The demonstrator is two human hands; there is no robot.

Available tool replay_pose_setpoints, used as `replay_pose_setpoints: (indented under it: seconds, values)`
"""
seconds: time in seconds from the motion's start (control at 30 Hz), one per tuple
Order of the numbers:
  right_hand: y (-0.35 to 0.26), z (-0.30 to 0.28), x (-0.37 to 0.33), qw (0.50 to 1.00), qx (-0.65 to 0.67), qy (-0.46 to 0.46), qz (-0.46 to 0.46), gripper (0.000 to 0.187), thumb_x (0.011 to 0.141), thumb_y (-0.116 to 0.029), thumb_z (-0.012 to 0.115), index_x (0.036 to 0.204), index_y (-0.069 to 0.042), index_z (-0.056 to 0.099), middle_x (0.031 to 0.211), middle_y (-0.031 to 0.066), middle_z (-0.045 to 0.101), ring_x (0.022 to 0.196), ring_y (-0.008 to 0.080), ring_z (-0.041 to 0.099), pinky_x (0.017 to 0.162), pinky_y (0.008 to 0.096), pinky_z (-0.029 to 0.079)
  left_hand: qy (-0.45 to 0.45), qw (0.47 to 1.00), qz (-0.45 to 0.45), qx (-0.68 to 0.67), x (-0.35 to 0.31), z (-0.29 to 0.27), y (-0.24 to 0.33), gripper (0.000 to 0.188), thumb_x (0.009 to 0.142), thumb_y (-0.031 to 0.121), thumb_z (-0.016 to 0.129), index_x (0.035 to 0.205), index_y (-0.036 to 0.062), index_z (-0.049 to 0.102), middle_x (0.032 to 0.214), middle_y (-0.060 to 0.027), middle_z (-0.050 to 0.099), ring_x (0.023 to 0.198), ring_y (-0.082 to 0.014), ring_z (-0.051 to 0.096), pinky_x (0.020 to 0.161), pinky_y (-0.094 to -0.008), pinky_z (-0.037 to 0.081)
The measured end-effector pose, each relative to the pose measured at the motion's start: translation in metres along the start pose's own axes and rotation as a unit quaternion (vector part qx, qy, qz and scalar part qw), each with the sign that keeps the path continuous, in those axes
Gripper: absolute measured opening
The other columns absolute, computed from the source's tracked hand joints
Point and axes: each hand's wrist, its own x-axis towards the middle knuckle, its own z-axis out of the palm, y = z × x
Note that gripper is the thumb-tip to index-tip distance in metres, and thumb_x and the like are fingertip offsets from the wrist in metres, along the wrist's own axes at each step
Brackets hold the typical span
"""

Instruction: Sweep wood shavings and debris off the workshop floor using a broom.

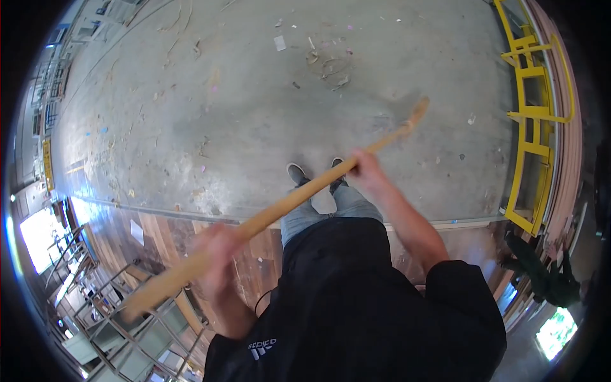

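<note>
A long, light-brown wooden strip (286, 204) slants across in front of my body, from the lower left up to the upper right. My left hand (219, 251) is closed round it near its near end and is blurred by motion. Farther along, my right hand (368, 170) grips the strip, fingers wrapped round it above my shoes. Beyond that hand the strip's far end (418, 113) bends and is smeared, so its exact shape cannot be made out. It hangs over the grey concrete floor (254, 114).
Scraps of string and paper (331, 67) litter the floor ahead. A yellow metal frame (531, 114) stands at the right beside stacked boards (563, 159). A person in dark clothes (547, 274) is at the lower right. Metal racking (121, 337) stands lower left, near wood-plank flooring (165, 235).
</note>
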Motion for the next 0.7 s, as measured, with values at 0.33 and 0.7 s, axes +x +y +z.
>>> replay_pose_setpoints:
  seconds: [0.33,0.7]
  values:
    - [0.046,-0.003,0.136,0.921,-0.306,-0.186,-0.157,0.018,0.085,-0.017,0.050,0.070,-0.009,0.047,0.061,0.0014,0.042,0.047,0.0127,0.045,0.038,0.0264,0.035,0.091,0.865,-0.405,-0.282,-0.005,0.042,-0.014,0.023,0.091,0.029,0.056,0.082,0.0088,0.060,0.063,0.0055,0.045,0.051,-0.0013,0.035,0.043,-0.0177,0.024]
    - [0.130,0.310,0.093,0.921,-0.186,-0.306,0.154,0.009,0.078,-0.012,0.048,0.076,-0.003,0.050,0.061,0.0071,0.051,0.044,0.0167,0.050,0.037,0.0277,0.042,0.289,0.923,-0.255,0.007,-0.042,-0.034,0.062,0.031,0.090,0.030,0.055,0.070,0.0069,0.051,0.060,0.0009,0.044,0.047,-0.0038,0.032,0.042,-0.0188,0.021]
